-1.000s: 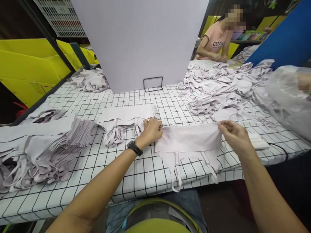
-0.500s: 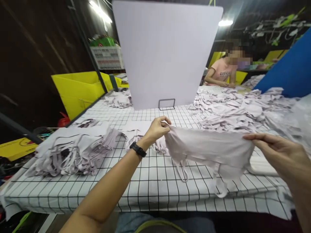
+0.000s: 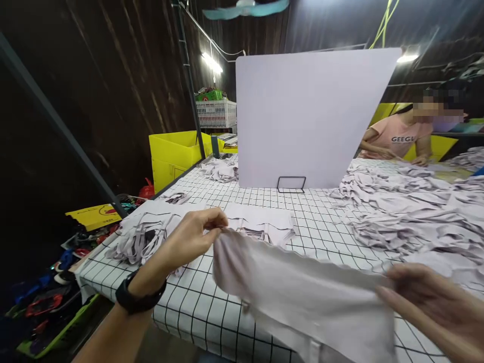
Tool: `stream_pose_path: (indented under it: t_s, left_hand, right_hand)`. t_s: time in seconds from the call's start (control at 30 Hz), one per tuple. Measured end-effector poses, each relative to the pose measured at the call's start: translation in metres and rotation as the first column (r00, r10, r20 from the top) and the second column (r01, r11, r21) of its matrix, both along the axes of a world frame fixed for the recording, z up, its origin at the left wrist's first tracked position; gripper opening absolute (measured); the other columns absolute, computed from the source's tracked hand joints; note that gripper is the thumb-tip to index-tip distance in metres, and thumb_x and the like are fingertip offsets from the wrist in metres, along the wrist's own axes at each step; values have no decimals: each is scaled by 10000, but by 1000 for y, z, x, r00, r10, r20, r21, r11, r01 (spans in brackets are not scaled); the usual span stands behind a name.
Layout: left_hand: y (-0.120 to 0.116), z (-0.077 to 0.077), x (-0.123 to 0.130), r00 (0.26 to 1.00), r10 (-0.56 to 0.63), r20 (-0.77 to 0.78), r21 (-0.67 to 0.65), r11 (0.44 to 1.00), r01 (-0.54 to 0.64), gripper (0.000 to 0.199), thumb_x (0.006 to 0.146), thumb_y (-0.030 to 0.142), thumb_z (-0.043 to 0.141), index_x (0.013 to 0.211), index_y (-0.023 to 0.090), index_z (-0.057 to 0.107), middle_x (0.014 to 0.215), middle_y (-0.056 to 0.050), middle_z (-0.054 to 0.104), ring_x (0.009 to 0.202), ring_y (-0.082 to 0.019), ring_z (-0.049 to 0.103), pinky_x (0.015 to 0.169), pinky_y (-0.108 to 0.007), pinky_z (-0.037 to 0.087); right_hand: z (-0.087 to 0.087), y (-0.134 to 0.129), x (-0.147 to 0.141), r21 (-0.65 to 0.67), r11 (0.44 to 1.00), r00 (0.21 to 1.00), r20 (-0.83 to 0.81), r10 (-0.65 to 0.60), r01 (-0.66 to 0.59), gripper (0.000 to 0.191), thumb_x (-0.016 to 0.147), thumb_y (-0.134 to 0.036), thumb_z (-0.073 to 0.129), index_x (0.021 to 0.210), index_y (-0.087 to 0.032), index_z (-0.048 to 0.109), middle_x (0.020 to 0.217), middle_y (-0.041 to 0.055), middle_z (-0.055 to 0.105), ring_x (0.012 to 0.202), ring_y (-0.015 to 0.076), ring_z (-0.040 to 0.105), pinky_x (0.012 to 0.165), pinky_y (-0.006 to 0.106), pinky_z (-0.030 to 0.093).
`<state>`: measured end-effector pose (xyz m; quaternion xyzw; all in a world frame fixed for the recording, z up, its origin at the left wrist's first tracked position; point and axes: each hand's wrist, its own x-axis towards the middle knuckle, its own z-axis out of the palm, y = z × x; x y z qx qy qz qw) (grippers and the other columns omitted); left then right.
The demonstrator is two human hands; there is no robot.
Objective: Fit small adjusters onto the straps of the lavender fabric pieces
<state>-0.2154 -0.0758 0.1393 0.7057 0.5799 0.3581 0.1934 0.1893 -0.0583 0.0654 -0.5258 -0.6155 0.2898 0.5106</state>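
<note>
A pale lilac-grey bra top (image 3: 310, 297) with thin straps is stretched between my two hands, over the front edge of the table. My left hand (image 3: 200, 232), with a black watch on the wrist, pinches its left upper corner. My right hand (image 3: 427, 297), slightly blurred, grips the right end between thumb and fingers. The wavy upper edge runs between the hands, and the lower part leaves the picture at the bottom. Just beyond my left hand lies a flat stack of like tops (image 3: 260, 217). Another strappy pile (image 3: 139, 239) sits left of my forearm.
A black-and-white checked cloth (image 3: 212, 307) covers the table. An upright pale board (image 3: 306, 121) stands on a wire holder (image 3: 291, 184). Loose garments (image 3: 423, 212) heap on the right, near a seated co-worker (image 3: 401, 133). A yellow bin (image 3: 174, 156) stands behind the left edge.
The view has swung left and tilted up. Both hands have brought the bra top lower and closer to me, still held at both ends. The co-worker leans further over the table.
</note>
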Motion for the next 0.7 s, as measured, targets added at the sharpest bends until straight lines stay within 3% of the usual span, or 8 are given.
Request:
stream_pose_path:
  t_s: [0.1, 0.2, 0.37, 0.47, 0.57, 0.7]
  left_hand:
    - [26, -18, -21, 984, 144, -102, 21, 990, -143, 156, 802, 169, 509, 827, 207, 658, 814, -26, 720, 766, -199, 657, 698, -298, 491]
    - [74, -41, -31, 937, 264, -227, -14, 961, -275, 188, 768, 83, 484, 804, 195, 630, 792, -37, 711, 763, -198, 645, 673, -281, 457]
    - [166, -72, -34, 867, 337, -366, -76, 918, -389, 246, 634, -1, 532, 777, 188, 599, 802, -47, 685, 747, -202, 612, 626, -269, 414]
    - [206, -87, -30, 842, 332, -424, -115, 903, -414, 255, 630, -3, 556, 794, 186, 604, 815, -52, 674, 763, -215, 620, 679, -292, 443]
    - [222, -103, -19, 819, 325, -472, -116, 899, -423, 322, 678, -4, 549, 931, 176, 635, 968, -110, 686, 934, -269, 646, 802, -355, 474]
    - [211, -117, -3, 835, 247, -492, -76, 943, -324, 382, 804, 57, 501, 1141, 184, 630, 1303, -167, 609, 1245, -325, 538, 995, -461, 427]
  right_hand:
    - [-6, 39, -50, -170, 965, 977, -107, 185, -202, 380, 677, -523, 845, 976, -321, 728, 884, 84, 755, 830, 309, 746, 660, 398, 662]
    - [-22, 91, -87, -219, 940, 965, -89, 248, -262, 448, 766, -530, 762, 1094, -243, 660, 816, 53, 735, 769, 251, 723, 670, 369, 610]
    - [-52, 176, -119, -171, 977, 981, 120, 153, -131, 329, 763, -455, 642, 993, -222, 620, 702, 11, 681, 630, 218, 644, 604, 347, 518]
    - [-66, 211, -131, -147, 988, 979, 192, 70, -42, 223, 735, -352, 598, 925, -235, 599, 663, -4, 651, 636, 228, 632, 657, 367, 506]
    - [-81, 227, -140, -129, 992, 971, 237, 41, -10, 251, 742, -303, 561, 978, -227, 601, 677, -3, 639, 667, 238, 637, 717, 394, 518]
    - [-91, 218, -134, -71, 997, 965, 261, 12, 7, 409, 817, -383, 557, 1175, -190, 599, 1055, 120, 678, 884, 270, 668, 833, 451, 534]
